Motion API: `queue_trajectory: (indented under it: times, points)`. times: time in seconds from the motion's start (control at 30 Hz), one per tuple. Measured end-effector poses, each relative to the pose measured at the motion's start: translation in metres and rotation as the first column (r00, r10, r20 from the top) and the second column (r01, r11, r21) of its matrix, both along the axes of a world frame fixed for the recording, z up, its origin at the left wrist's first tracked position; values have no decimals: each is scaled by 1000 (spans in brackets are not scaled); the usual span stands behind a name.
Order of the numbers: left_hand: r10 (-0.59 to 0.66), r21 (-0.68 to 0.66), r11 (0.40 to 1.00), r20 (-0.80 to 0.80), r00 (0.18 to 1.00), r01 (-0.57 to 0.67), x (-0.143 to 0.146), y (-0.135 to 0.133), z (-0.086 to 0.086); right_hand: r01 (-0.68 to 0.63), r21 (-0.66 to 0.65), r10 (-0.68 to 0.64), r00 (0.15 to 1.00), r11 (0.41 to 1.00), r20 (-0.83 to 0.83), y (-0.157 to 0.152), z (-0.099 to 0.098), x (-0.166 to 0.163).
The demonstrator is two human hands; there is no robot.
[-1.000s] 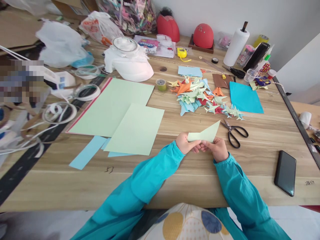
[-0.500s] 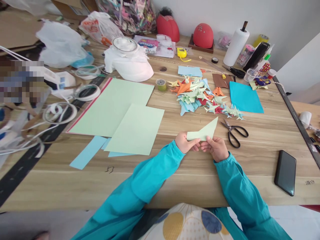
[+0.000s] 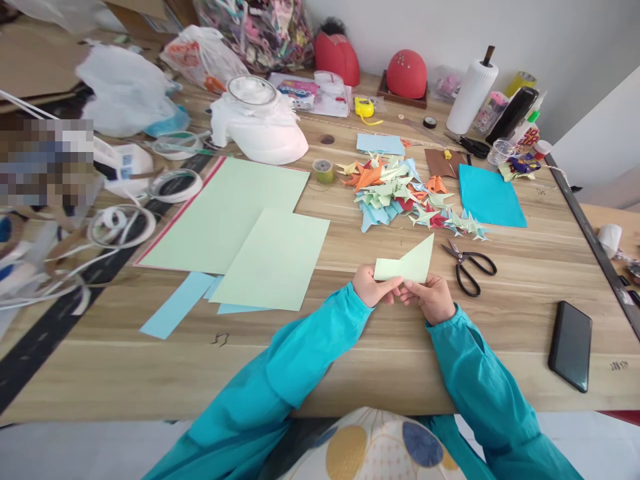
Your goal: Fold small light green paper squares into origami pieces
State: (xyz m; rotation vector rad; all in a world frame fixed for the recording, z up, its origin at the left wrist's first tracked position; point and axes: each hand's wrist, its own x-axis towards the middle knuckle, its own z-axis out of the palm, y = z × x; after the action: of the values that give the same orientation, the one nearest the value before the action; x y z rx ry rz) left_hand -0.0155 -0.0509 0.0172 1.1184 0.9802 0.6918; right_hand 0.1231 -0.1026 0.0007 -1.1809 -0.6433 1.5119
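Both hands hold a small folded piece of pale green paper [image 3: 407, 265] just above the wooden table [image 3: 350, 347]. My left hand [image 3: 371, 287] pinches its lower left edge with closed fingers. My right hand [image 3: 434, 298] grips its lower right part from below, fingers curled. The paper's pointed corner sticks up to the right. Black scissors [image 3: 467, 265] lie just right of my hands. A pile of folded paper cranes [image 3: 400, 193] in green, blue, orange and red lies beyond the paper.
Two large pale green sheets [image 3: 240, 227] and blue strips [image 3: 175, 305] lie to the left. A teal sheet [image 3: 489, 197] lies at the back right, a black phone [image 3: 570, 345] at the front right. Tape rolls [image 3: 175, 185], plastic bags and a paper towel roll [image 3: 471, 93] crowd the back and left.
The green paper has tilted and shifted slightly left and down between my hands; its point now stands lower. My fingers have shifted along its lower edge.
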Motion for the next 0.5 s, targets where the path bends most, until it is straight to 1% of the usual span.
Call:
queue_trajectory:
  times: [0.2,0.33,0.5]
  points:
    - [-26,-56,998,56,998,29,1,-1,-3,-25,17,25,1000,1000,-11,0,0,1]
    - [-68,-46,996,92,993,72,1,-1,-8,-30,40,31,999,999,-11,-1,0,1]
    - [-22,-14,1000,85,996,24,5,-5,-8,-26,42,25,1000,999,5,-1,1,-1]
